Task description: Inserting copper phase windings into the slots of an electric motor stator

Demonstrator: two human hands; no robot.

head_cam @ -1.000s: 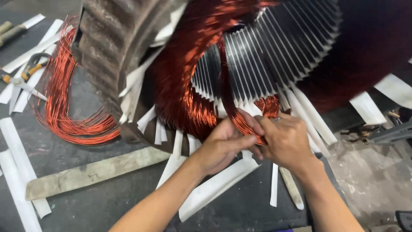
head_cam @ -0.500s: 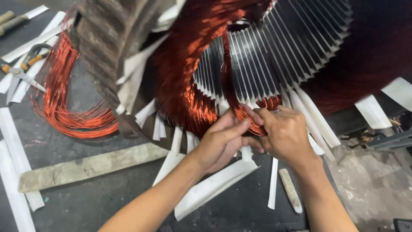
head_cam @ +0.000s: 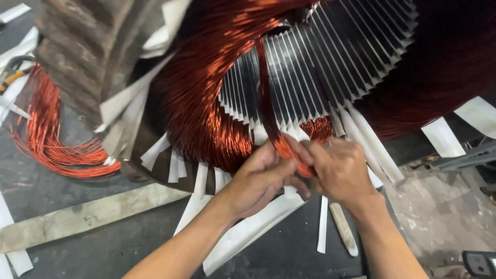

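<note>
Both hands, left (head_cam: pixel 261 178) and right (head_cam: pixel 338 173), pinching a copper wire bundle (head_cam: pixel 289 150) below the stator core (head_cam: pixel 320 57), white insulation strips (head_cam: pixel 248 227) beneath.

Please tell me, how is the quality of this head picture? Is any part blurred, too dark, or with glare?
Head view: both hands, left and right, are fairly sharp, as are the stator slots; the near copper winding is smeared with slight glare on the wire; the winding at upper right is dark and soft; the rusty housing is blurred; light is even, shadows weak.
</note>
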